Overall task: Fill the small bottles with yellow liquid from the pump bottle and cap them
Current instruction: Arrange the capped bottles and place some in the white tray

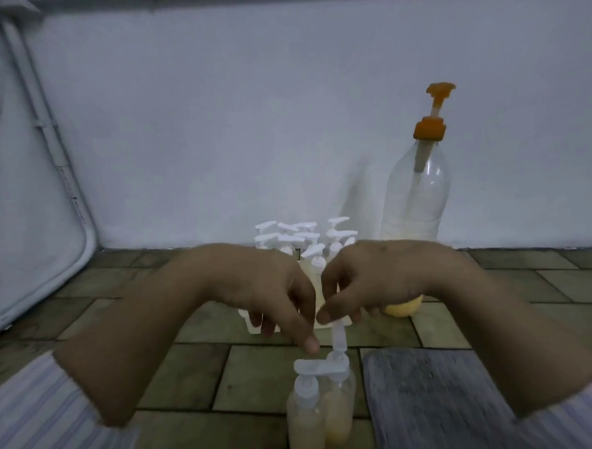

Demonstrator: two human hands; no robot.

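Two small clear bottles, one (306, 417) beside the other (338, 405), stand close in front of me, each partly filled with yellow liquid and topped by a white pump cap. My right hand (369, 279) pinches the upright white pump head (339, 335) of the right bottle between thumb and forefinger. A round yellow thing (403, 308) shows under its palm; what it is cannot be told. My left hand (267, 291) hangs beside it, fingers pointing down, one fingertip just above the left bottle's pump head (305, 365). The large clear pump bottle (416, 190) with the orange pump (430, 128) stands at the wall, with little yellow liquid at its bottom.
Behind my hands a white tray (255, 327) holds several small bottles with white pump caps (302, 236). A grey mat (433, 392) lies on the tiled floor at the right. A white folded frame (27, 169) leans at the left wall.
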